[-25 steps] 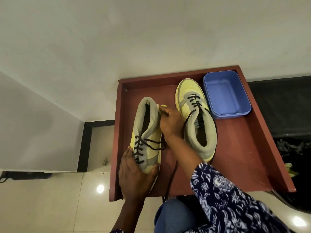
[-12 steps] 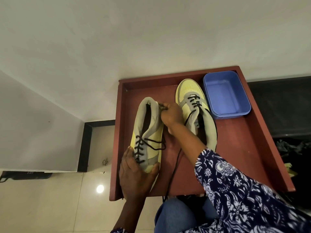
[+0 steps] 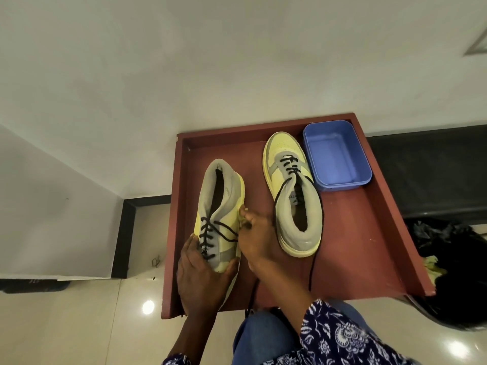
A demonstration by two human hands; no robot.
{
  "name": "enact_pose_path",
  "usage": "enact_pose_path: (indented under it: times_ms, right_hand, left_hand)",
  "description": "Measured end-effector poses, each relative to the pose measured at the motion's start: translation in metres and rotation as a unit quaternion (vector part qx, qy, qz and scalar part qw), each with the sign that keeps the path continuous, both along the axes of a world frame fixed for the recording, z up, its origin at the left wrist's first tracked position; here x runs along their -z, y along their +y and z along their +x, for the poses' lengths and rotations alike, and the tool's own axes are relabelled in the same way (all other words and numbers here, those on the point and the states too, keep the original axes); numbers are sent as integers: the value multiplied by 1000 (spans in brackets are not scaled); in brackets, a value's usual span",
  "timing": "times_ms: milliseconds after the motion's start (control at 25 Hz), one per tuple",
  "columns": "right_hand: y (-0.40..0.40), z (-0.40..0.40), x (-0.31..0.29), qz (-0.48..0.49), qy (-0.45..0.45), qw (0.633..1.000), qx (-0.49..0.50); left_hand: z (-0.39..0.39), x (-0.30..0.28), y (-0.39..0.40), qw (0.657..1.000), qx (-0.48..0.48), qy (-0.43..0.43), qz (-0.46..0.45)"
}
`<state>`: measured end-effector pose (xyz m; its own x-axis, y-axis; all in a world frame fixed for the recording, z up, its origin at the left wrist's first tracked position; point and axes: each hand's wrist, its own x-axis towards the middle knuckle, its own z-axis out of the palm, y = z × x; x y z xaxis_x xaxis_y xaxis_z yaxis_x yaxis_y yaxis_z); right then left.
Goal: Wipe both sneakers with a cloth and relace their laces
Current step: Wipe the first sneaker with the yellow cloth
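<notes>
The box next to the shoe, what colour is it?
Blue. The box sits right of the far sneaker, shown in the head view.

Left sneaker (image 3: 220,214), yellow and grey, toe at 6 o'clock, black lace (image 3: 216,231) partly threaded, right sneaker (image 3: 292,191) at 3 o'clock of it, upright, toe at 12 o'clock, lace trailing loose.

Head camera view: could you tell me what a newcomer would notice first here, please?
Two yellow-and-grey sneakers on a red-brown tray. The left hand cups the toe of the near sneaker, while the right hand pinches something yellow against its side. The far sneaker stands beside a blue tub, its black lace trailing.
</notes>
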<state>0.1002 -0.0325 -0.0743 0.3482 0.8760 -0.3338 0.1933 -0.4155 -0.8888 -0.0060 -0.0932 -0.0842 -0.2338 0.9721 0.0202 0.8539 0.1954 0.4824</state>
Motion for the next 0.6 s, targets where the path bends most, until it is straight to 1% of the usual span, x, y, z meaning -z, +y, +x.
enact_pose_path:
  times_ms: [200,360,400,440,480,520,560,600]
  right_hand:
    - [-27,4,0,-6,-50,994,-93]
    - [-36,15,-3,-28,-44,986,-156]
    - [-38,18,-4,-31,-40,985,-163]
    - [-41,21,-5,-29,-42,985,-164]
    - [-43,25,-7,-24,-43,986,-161]
    - [-47,27,-9,-17,-42,986,-159]
    - [-50,28,-12,-10,-41,987,-158]
    - [-54,29,-14,-4,-44,986,-159]
  left_hand:
    - [2,-9,1,1000,-11,-12,-18]
    - [3,-14,6,998,-11,-28,-57]
    - [1,-17,9,996,-8,-60,-70]
    - [-2,-20,12,990,-6,-116,-77]
    - [-3,-29,15,979,-13,-190,-78]
    - [-2,-42,20,960,-35,-267,-80]
    - [1,-54,26,944,-71,-314,-72]
    - [5,-65,36,939,-109,-321,-55]
